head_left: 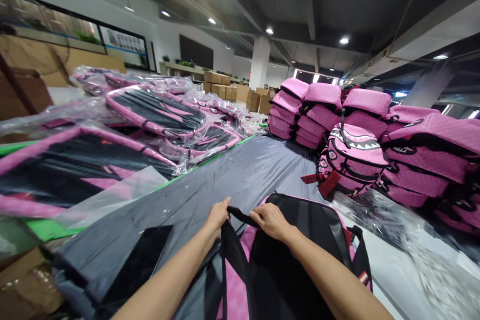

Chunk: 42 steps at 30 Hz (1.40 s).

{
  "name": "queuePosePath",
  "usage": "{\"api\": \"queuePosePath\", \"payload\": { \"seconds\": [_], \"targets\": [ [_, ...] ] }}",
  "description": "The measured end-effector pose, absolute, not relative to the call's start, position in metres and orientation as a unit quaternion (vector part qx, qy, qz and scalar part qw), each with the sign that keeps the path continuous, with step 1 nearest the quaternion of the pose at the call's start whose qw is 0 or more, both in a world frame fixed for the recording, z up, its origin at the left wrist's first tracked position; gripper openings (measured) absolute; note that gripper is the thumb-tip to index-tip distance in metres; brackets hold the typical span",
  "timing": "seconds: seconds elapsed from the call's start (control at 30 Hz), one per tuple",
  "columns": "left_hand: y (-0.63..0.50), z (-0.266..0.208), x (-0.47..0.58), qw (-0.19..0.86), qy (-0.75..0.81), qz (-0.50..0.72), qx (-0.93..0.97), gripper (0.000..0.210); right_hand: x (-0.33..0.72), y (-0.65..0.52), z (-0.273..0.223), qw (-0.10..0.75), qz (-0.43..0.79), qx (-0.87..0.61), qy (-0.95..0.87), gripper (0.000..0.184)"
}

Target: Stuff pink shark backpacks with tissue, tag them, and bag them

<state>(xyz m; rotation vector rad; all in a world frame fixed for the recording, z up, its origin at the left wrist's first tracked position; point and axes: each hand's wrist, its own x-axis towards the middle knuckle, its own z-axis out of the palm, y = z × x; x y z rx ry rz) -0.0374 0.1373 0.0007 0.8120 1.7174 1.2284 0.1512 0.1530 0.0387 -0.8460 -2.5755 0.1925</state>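
Note:
A pink and black backpack point(300, 215) lies on the grey-covered table in front of me, its black back panel facing up. Between my hands runs a short stretch of black strap point(242, 216) at the bag's left side. My left hand point(219, 216) is closed on one end of it, thumb pointing up. My right hand point(273, 220) pinches the other end, close above the bag's upper left edge. A black shoulder strap point(234, 245) hangs below my left hand. My forearms cover part of the bag.
To the left lie several plastic-wrapped pink and black backpacks point(157, 110). Stacked pink backpacks point(322, 105) line the right, with a shark-mouth patterned backpack point(352, 157) before them. A dark flat tablet-like object point(140, 260) rests by my left forearm. Clear plastic bags point(431, 265) lie right.

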Motion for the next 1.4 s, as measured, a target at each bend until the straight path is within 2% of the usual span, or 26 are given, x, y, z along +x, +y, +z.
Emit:
{"api": "queuePosePath", "payload": {
  "seconds": [0.03, 0.1, 0.17, 0.3, 0.4, 0.5, 0.57, 0.67, 0.7, 0.83, 0.9, 0.97, 1.03, 1.13, 1.23, 1.3, 1.4],
  "targets": [
    [0.136, 0.017, -0.043, 0.432, 0.658, 0.513, 0.343, 0.048, 0.145, 0.156, 0.046, 0.213, 0.116, -0.334, -0.911, 0.012],
    [0.131, 0.052, -0.052, 0.444, 0.595, 0.548, 0.385, 0.053, 0.131, 0.162, 0.065, 0.215, 0.199, -0.352, -0.889, 0.019],
    [0.124, 0.083, -0.055, 0.447, 0.545, 0.564, 0.431, 0.057, 0.119, 0.167, 0.085, 0.217, 0.239, -0.333, -0.886, 0.014],
    [0.105, 0.114, -0.047, 0.415, 0.506, 0.568, 0.500, 0.062, 0.123, 0.173, 0.121, 0.245, 0.194, -0.357, -0.880, 0.007],
    [0.099, 0.120, -0.043, 0.347, 0.524, 0.568, 0.531, 0.062, 0.153, 0.170, 0.139, 0.232, 0.132, -0.409, -0.873, 0.013],
    [0.107, 0.125, -0.041, 0.261, 0.556, 0.561, 0.555, 0.061, 0.195, 0.148, 0.139, 0.172, 0.086, -0.447, -0.874, 0.011],
    [0.120, 0.128, -0.032, 0.218, 0.568, 0.552, 0.570, 0.061, 0.221, 0.115, 0.122, 0.099, 0.083, -0.455, -0.881, 0.010],
    [0.145, 0.122, 0.004, 0.199, 0.572, 0.522, 0.601, 0.058, 0.247, 0.046, 0.081, -0.037, 0.151, -0.377, -0.913, 0.012],
    [0.153, 0.116, 0.021, 0.199, 0.574, 0.505, 0.613, 0.056, 0.253, 0.023, 0.068, -0.043, 0.196, -0.347, -0.916, 0.014],
    [0.169, 0.077, 0.085, 0.174, 0.606, 0.413, 0.657, 0.044, 0.288, -0.031, 0.047, 0.004, 0.364, -0.308, -0.879, 0.023],
    [0.169, 0.062, 0.099, 0.142, 0.625, 0.368, 0.674, 0.035, 0.320, -0.030, 0.060, 0.080, 0.401, -0.342, -0.846, 0.024],
    [0.168, 0.057, 0.101, 0.113, 0.632, 0.328, 0.693, 0.029, 0.357, -0.009, 0.076, 0.221, 0.333, -0.467, -0.788, 0.026],
    [0.166, 0.063, 0.099, 0.084, 0.623, 0.304, 0.716, 0.032, 0.391, 0.025, 0.087, 0.335, 0.190, -0.622, -0.682, 0.028],
    [0.158, 0.076, 0.112, 0.038, 0.570, 0.307, 0.761, 0.043, 0.416, 0.082, 0.088, 0.348, 0.150, -0.725, -0.576, 0.037],
    [0.149, 0.075, 0.154, 0.067, 0.439, 0.328, 0.833, 0.038, 0.408, 0.122, 0.088, 0.330, 0.173, -0.727, -0.577, 0.043],
    [0.146, 0.066, 0.187, 0.118, 0.363, 0.323, 0.866, 0.030, 0.395, 0.132, 0.094, 0.338, 0.153, -0.721, -0.585, 0.037],
    [0.146, 0.047, 0.223, 0.170, 0.325, 0.316, 0.875, 0.023, 0.377, 0.121, 0.105, 0.361, 0.095, -0.697, -0.612, 0.020]
  ]
}}
